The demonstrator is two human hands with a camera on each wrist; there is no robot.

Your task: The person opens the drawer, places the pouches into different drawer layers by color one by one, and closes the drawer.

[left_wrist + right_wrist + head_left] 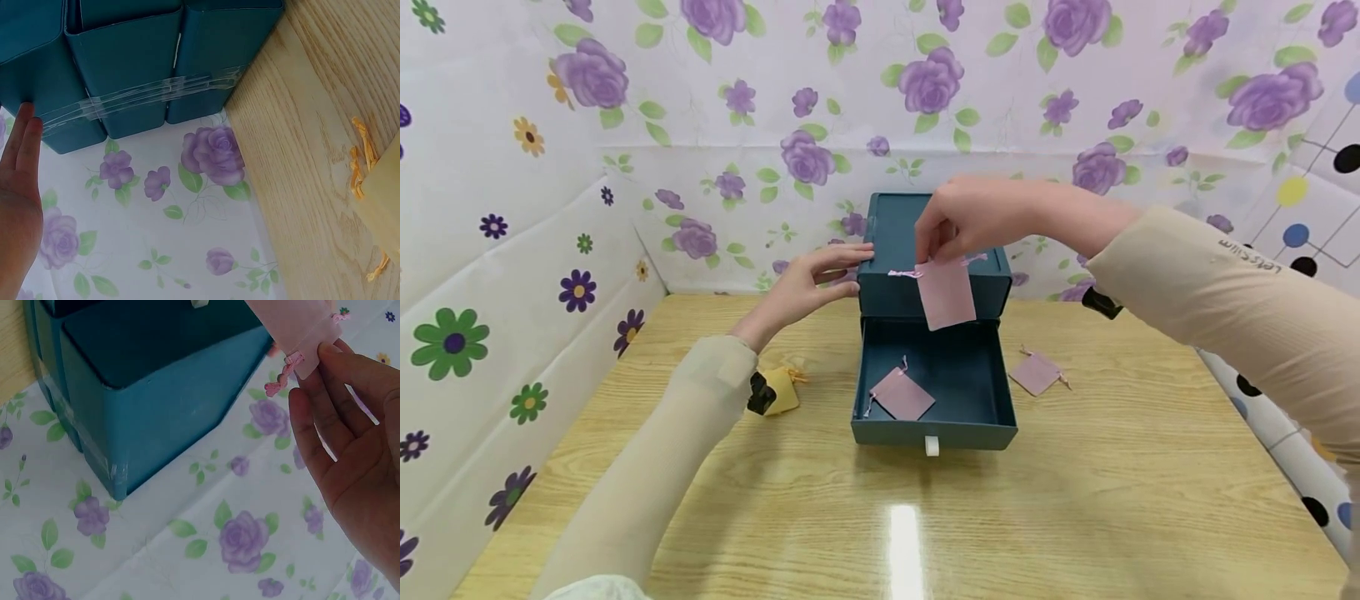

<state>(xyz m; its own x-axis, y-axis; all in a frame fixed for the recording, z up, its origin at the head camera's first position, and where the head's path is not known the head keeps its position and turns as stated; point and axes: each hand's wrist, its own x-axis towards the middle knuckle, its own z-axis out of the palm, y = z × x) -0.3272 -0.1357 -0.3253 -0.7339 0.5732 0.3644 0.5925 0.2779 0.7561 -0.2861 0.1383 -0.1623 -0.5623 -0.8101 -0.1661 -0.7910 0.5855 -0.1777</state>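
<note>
- Pink pouch (pixel 946 292) hangs over the open drawer (pixel 992 392) of the teal box (pixel 887 292), pinched at its top edge by the right hand (pixel 970 218).
- Right wrist view alone shows the pouch's pink drawstring (pixel 279 378) dangling beside the fingertips (pixel 328 353).
- Left hand (pixel 805 283) lies with straight fingers against the box's left side; the left wrist view shows clear tape (pixel 144 97) across the box there.
- Only the head view shows a second pink pouch (pixel 901 393) in the drawer and a third (pixel 1036 372) on the wooden table (pixel 1112 500).
- Yellow pouch (pixel 782 390) lies by the left sleeve.
</note>
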